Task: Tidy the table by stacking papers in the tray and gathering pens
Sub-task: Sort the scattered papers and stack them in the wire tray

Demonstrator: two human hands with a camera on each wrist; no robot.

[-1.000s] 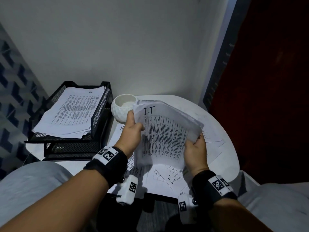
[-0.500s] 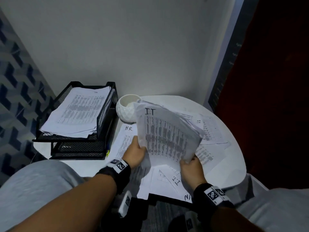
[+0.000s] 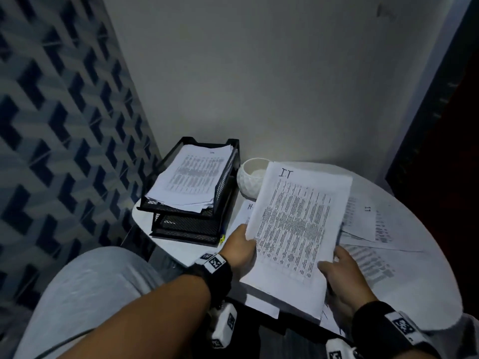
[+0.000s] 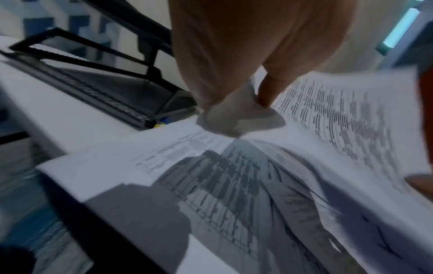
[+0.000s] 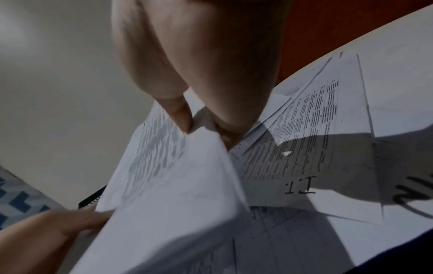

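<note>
I hold a sheaf of printed papers [image 3: 293, 224] marked "IT" above the round white table [image 3: 420, 286]. My left hand [image 3: 239, 246] pinches its left edge, thumb on top. My right hand [image 3: 342, 273] pinches its lower right corner [image 5: 201, 140]. In the left wrist view the pinched edge [image 4: 236, 118] is crumpled between thumb and fingers. More loose sheets [image 3: 368, 224] lie spread on the table beneath. A black mesh tray [image 3: 225, 177] with two tiers stands at the back left, with a stack of papers [image 3: 191, 177] in its top tier. I see no pens.
A white faceted cup [image 3: 250, 181] stands between the tray and the held sheaf. A small yellow and blue thing [image 3: 222, 238] lies at the tray's front right foot. The wall is close behind, and my grey-clad knees are below the table's front edge.
The crumpled sheaf has been straightened into a flat stack. My left hand slid from its top edge down to the left edge. The camera view tilted up and left.
</note>
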